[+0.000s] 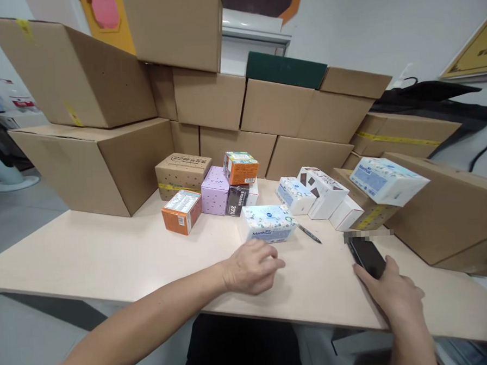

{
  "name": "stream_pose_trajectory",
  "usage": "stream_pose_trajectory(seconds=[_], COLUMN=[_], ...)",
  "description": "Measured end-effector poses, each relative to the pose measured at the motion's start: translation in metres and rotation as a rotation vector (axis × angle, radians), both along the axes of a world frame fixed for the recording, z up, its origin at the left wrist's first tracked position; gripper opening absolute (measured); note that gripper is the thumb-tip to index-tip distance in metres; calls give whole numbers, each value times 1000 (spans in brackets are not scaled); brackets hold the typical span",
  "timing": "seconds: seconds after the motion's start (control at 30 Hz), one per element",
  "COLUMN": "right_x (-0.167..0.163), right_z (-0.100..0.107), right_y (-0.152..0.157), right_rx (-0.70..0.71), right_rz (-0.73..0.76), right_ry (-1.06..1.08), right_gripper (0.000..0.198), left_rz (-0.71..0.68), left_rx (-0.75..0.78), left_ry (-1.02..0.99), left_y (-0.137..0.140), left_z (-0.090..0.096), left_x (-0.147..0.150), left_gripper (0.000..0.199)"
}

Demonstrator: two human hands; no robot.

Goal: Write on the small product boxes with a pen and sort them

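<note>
The right hand (pixel 394 291) is clamped on a black phone (pixel 367 256) at its eleven o'clock — that grip looks complete, though whether the phone is lifted I cannot tell. The left hand (pixel 254 267) is half curled; whether its fingertips meet is unclear. Beyond it — ungripped — sit a tissue pack (pixel 270 219) at twelve, a pen (pixel 310 234) at two, an orange box (pixel 182 212) at ten.

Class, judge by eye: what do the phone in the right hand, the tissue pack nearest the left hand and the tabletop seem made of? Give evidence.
Phone: probably glass-fronted; its dark face looks flat and smooth.
Tissue pack: likely thin plastic film, judging by its printed wrap and soft edges; glossiness is unclear.
Tabletop: perhaps matt laminate, being pale and even, though wood is possible.
</note>
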State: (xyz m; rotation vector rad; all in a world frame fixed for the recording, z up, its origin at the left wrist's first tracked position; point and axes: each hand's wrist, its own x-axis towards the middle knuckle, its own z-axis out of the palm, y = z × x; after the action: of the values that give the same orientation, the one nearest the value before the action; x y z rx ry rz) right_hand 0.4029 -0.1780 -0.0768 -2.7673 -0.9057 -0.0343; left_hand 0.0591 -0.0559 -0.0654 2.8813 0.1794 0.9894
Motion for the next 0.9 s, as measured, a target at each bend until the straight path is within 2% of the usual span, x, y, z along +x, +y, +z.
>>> stream_pose_trajectory(seconds=[0.07, 0.2, 0.27, 0.37, 0.47, 0.57, 0.63, 0.73, 0.9], right_x=[-7, -34, -54, -88, -118, -140, -148, -155, -161], right_z=[2, 8, 12, 17, 17, 13, 11, 10, 16], right_y=[0, 0, 4, 17, 31, 38, 39, 38, 41], right_rx=[75, 329, 502, 756, 924, 956, 938, 920, 909], right_rz=[12, 50, 84, 198, 333, 417, 448, 472, 483], right_ry=[6, 179, 289, 397, 412, 360, 341, 329, 302], right_gripper=[99, 98, 93, 90, 92, 93, 93, 93, 96], left_rz=[-47, 30, 53, 96, 168, 196, 176, 150, 174], left_rx=[28, 22, -100, -392, -629, -793, -839, -810, -732], left_ry=[97, 130, 97, -31, -220, -397, -484, -518, -497], left_y=[-1, -7, -14, -22, -23, -17, -13, -9, -6], left_z=[-5, -8, -3, 7, 14, 10, 5, 0, 3], left_x=[6, 16, 23, 40, 58, 66, 65, 59, 51], left_gripper=[24, 23, 28, 46, 60, 66, 69, 71, 67])
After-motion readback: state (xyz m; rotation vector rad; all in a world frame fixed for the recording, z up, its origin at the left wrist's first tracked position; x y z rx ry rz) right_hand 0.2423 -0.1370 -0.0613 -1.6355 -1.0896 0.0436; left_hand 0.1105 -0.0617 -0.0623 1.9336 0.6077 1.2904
